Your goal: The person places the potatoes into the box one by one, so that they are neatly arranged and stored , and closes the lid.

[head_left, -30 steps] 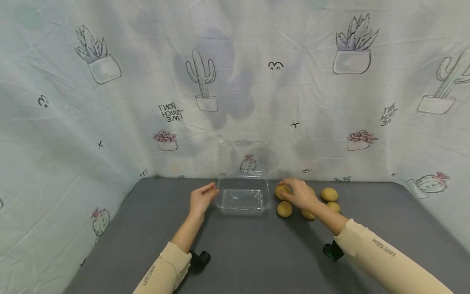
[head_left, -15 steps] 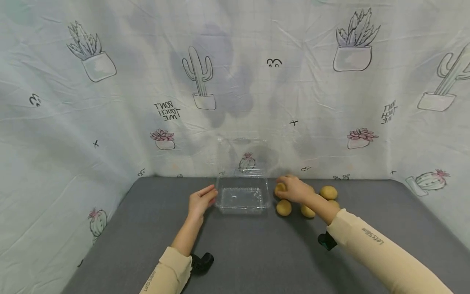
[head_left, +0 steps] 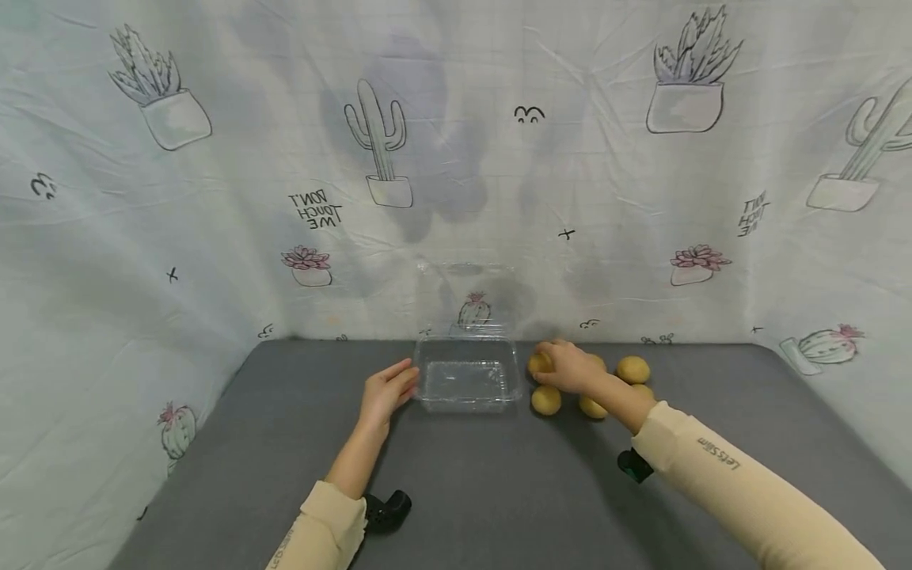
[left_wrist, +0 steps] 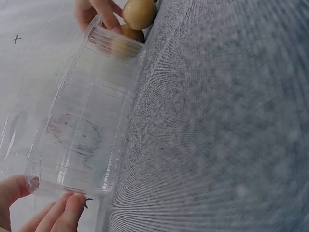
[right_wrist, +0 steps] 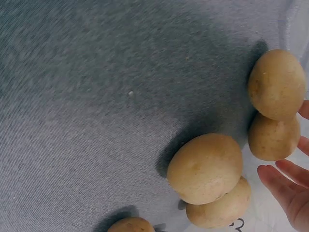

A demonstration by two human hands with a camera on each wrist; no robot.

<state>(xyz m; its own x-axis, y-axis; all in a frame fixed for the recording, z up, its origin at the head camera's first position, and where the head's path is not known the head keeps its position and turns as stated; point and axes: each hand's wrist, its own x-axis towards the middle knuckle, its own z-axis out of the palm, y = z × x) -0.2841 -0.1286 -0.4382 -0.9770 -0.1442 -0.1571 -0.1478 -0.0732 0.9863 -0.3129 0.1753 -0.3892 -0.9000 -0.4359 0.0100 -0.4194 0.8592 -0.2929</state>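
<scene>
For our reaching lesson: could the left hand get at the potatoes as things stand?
Probably not straight across: the clear container stands between the left hand and the potatoes, though going round its front looks possible.

A screened-off tabletop workspace, wider room hidden; cactus-printed cloth (head_left: 470, 166) hangs behind and beside a grey tabletop (head_left: 492, 483)

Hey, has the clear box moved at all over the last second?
No. In the head view, the box keeps its place below and left of the nearest black X on the curtain; the whole picture merely drifted slightly.
</scene>
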